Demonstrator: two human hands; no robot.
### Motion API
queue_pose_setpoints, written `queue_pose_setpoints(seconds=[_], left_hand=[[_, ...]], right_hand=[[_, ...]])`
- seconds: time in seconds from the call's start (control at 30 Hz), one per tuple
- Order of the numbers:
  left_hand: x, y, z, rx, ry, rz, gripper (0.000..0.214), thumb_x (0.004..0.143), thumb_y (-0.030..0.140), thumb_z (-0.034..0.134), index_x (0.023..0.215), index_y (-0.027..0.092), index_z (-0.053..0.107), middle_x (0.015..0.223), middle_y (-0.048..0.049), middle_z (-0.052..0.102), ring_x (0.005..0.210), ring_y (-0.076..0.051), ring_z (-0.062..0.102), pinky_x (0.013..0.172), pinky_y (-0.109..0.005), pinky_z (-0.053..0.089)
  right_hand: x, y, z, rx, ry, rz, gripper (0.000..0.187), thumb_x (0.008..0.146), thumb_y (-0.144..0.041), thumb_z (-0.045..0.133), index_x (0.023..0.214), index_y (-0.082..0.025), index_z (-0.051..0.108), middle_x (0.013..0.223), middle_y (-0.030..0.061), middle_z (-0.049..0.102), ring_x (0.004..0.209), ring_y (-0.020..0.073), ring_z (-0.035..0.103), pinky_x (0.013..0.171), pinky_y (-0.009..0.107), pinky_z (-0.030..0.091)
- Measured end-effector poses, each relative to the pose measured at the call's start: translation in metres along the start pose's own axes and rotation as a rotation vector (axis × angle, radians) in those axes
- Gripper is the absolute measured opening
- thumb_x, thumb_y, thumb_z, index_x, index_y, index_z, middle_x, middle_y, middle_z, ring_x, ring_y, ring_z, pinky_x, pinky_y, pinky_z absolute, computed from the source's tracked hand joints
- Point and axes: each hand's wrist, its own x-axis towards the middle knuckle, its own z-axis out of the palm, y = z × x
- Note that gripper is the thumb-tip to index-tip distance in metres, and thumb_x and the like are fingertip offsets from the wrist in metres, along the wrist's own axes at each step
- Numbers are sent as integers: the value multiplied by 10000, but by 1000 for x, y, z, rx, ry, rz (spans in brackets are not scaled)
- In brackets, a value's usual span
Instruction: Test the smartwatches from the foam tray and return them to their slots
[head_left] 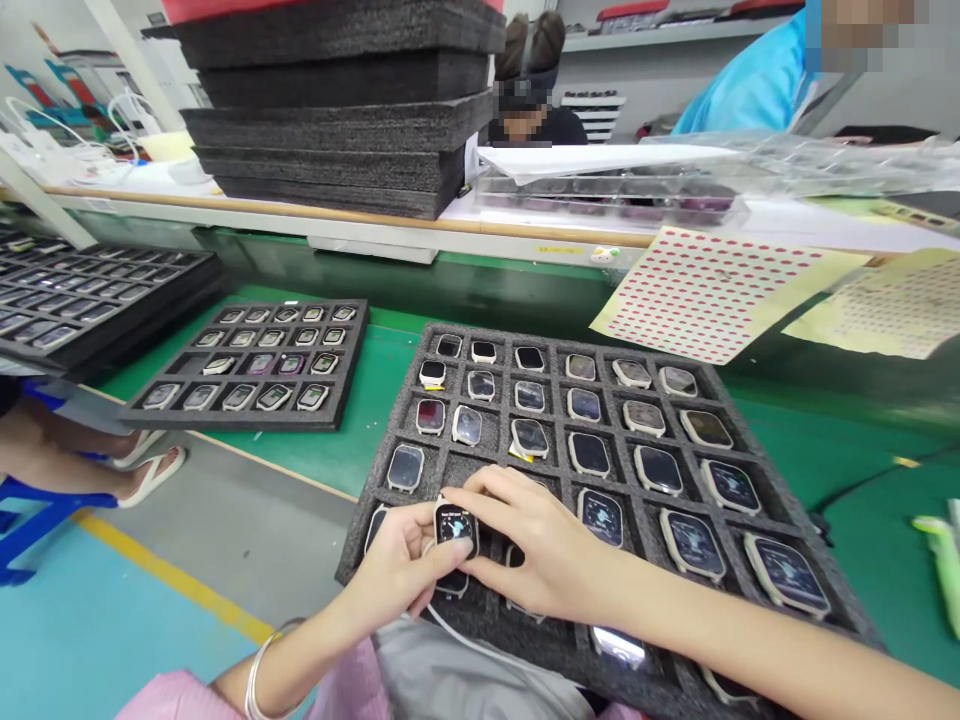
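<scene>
A strapless smartwatch [455,522] with a lit dial is held over the near left part of a dark foam tray [472,462]. My left hand [390,568] is closed on it, thumb across the lower screen. From the right, my right hand [536,545] grips its edge between fingers and thumb. A white cable [480,648] runs from under my left hand across my lap; whether it joins the watch is hidden. More watch cases sit in the tray's compartments, and some, such as the lit watch [601,517], show a dial. My hands cover several compartments.
A smaller foam tray [335,395] of watches lies left on the green bench [397,345], beyond it stacked trays [202,290]. Tall black foam [330,130] stands on the shelf. A red-dotted sticker sheet [712,295] hangs over the bench. Two people are behind the shelf; another person's legs show at left.
</scene>
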Motion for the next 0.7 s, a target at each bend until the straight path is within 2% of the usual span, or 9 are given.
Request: queue_pose_setpoints(seconds=[0.13, 0.23, 0.33, 0.4, 0.5, 0.6, 0.7], left_hand=[[0, 2, 5, -2, 21, 8, 316, 807, 409, 652, 889, 113, 581, 505, 84, 414, 289, -13, 313, 299, -143, 228], [1, -2, 7, -37, 35, 79, 299, 783, 373, 688, 925, 124, 603, 616, 32, 522, 469, -62, 471, 458, -169, 397], [-2, -6, 6, -57, 14, 128, 327, 730, 331, 747, 966, 138, 628, 729, 1, 584, 624, -93, 508, 602, -192, 438], [-8, -7, 5, -32, 37, 127, 271, 775, 326, 708, 965, 148, 636, 760, -7, 599, 653, -97, 509, 633, -196, 435], [-20, -7, 4, -13, 41, 141, 234, 852, 352, 620, 972, 150, 625, 757, -17, 601, 698, -106, 527, 685, -207, 433], [-28, -9, 3, -50, 0, 131, 297, 872, 407, 582, 1030, 155, 590, 807, -31, 605, 580, -67, 473, 573, -183, 408], [-29, -17, 1, -128, 16, 115, 358, 868, 462, 564, 1072, 168, 551, 856, -45, 604, 449, -27, 383, 431, -163, 341]], right_hand=[[0, -1, -4, 24, 28, -6, 419, 842, -218, 628, 1242, -140, 528, 1037, 119, 544, 961, 240, 509, 858, 393, 454], [5, -1, -18, 141, 51, -21, 405, 812, -240, 683, 1190, -159, 563, 1040, 101, 531, 957, 224, 527, 852, 360, 463], [10, 3, -27, 198, 116, 32, 364, 829, -250, 676, 1163, -170, 557, 1047, 82, 527, 960, 210, 541, 866, 346, 463], [12, 8, -26, 82, 157, 110, 359, 847, -259, 656, 1174, -165, 542, 1085, 93, 519, 997, 232, 528, 892, 386, 451], [12, 11, -18, -209, 49, 177, 364, 859, -247, 626, 1192, -134, 532, 1096, 124, 528, 990, 282, 514, 868, 475, 446], [19, 7, -16, -446, -53, 124, 419, 860, -246, 612, 1234, -89, 505, 1140, 172, 528, 1003, 334, 495, 827, 523, 445], [42, 1, -17, -508, -30, 26, 326, 888, -205, 560, 1198, -109, 529, 1153, 168, 534, 1012, 319, 495, 826, 489, 450]])
